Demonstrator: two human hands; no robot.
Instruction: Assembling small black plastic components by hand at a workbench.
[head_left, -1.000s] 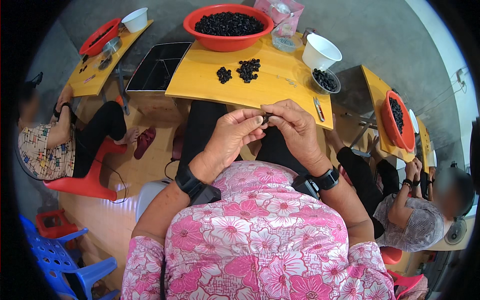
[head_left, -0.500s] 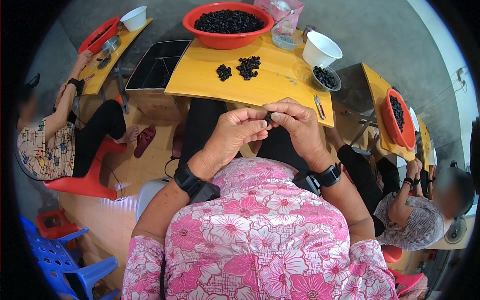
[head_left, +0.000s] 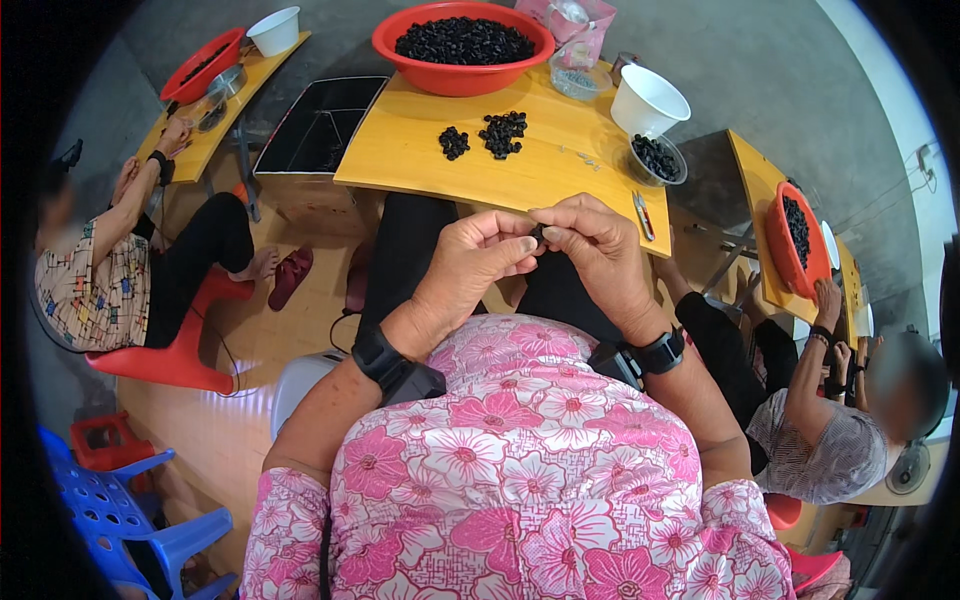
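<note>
In front of my lap, just off the near edge of the yellow table (head_left: pixel 400 112), both hands meet at a small black piece (head_left: pixel 540 235). My left hand (head_left: pixel 468 262) pinches it between thumb and fingers, and my right hand (head_left: pixel 597 250) pinches it from the other side. Fingertips cover most of the piece, so its exact kind cannot be made out. Beyond the hands, two heaps of similar black pieces lie on the tabletop, a smaller heap (head_left: pixel 454 143) and a larger heap (head_left: pixel 503 134). A small cutter with red-and-grey handle (head_left: pixel 643 214) lies by the right edge.
A red basin (head_left: pixel 462 84) full of black pieces stands at the back. To the right are a white bowl (head_left: pixel 650 102), a clear bowl of black pieces (head_left: pixel 657 160) and a clear tub (head_left: pixel 578 82). Co-workers sit at tables left and right. A blue chair (head_left: pixel 130 510) stands lower left.
My hands keep their pinch on the black piece with barely any shift. The co-worker on the right has raised a hand to the red basin there. The whole view has tilted slightly.
</note>
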